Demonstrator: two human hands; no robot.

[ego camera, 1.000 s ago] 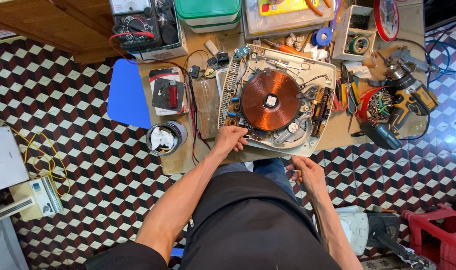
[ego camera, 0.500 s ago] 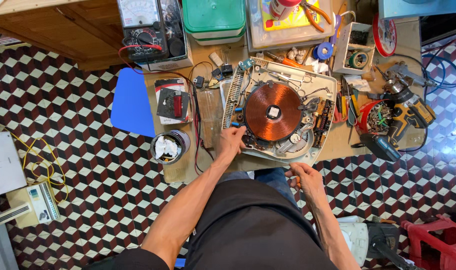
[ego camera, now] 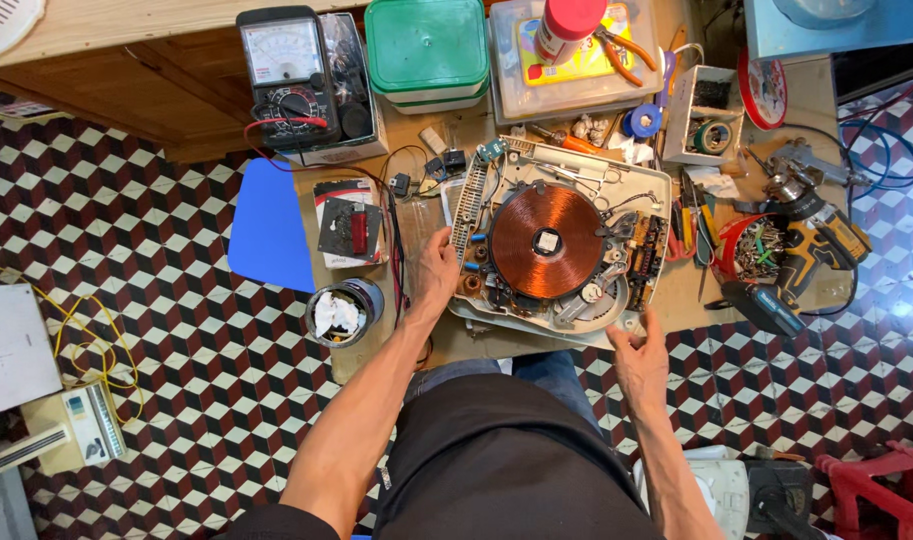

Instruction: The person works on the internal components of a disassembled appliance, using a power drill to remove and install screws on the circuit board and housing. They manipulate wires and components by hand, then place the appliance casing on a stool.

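Note:
An opened induction cooker (ego camera: 561, 250) lies on the small workbench (ego camera: 421, 215), its round copper coil (ego camera: 546, 241) and circuit boards exposed in a white shell. My left hand (ego camera: 436, 275) grips the shell's left edge beside the heat sink. At the near right corner, my right hand (ego camera: 641, 355) holds the shell's front rim with the thumb up on the edge.
An analog multimeter (ego camera: 288, 70), a green-lidded box (ego camera: 426, 45) and a clear box with pliers (ego camera: 576, 50) stand at the back. A tin can (ego camera: 342, 312) sits front left, a cordless drill (ego camera: 811, 250) right. A blue board (ego camera: 271, 225) hangs off the left side.
The view has drawn closer to the bench. My left hand moved up along the cooker's left edge, and my right hand rose to the shell's front right corner.

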